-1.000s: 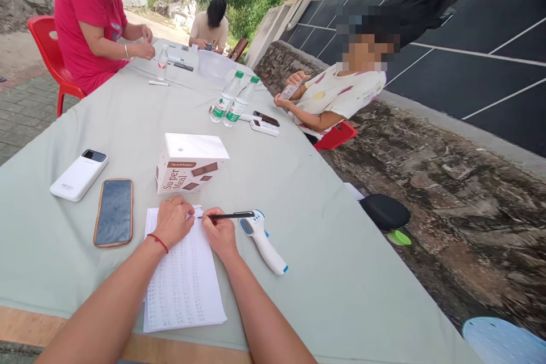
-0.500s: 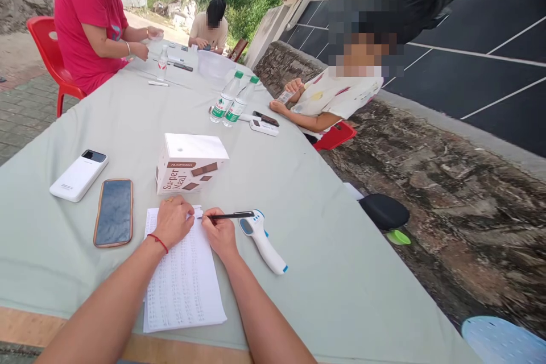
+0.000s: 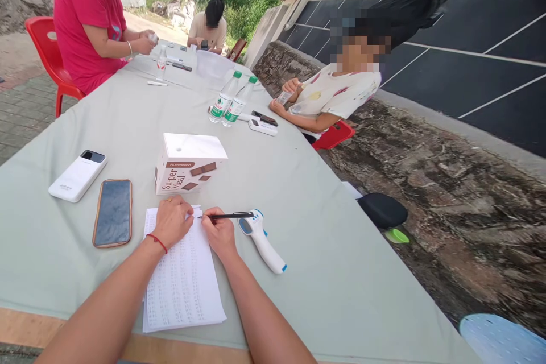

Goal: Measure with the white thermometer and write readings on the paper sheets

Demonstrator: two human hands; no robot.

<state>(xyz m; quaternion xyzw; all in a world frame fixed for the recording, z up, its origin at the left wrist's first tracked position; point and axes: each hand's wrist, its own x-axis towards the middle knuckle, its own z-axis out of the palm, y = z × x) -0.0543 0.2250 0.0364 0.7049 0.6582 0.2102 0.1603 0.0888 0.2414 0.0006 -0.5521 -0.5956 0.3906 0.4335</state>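
Note:
My right hand (image 3: 219,233) is closed round a black pen (image 3: 230,216), its tip pointing left toward the top of the written sheets of paper (image 3: 183,290). My left hand (image 3: 174,220), with a red string on the wrist, lies over the upper part of these sheets. Its fingers are bent and closed at the paper's top edge, pressing on it. Rows of small handwriting run down the top sheet. Just behind my hands stands a white and brown box (image 3: 191,162). A white and blue handheld thermometer (image 3: 264,242) lies to the right of my right hand.
On the left lie a phone (image 3: 113,213) and a white power bank (image 3: 78,176). Two water bottles (image 3: 228,102) stand farther back, with a plastic basin (image 3: 213,63) beyond. Three people sit round the cloth-covered table (image 3: 341,278), handling small things.
My hands, the pen and the paper hold almost the same place. The person in pink has brought both hands together around a small pale thing. The view has shifted slightly.

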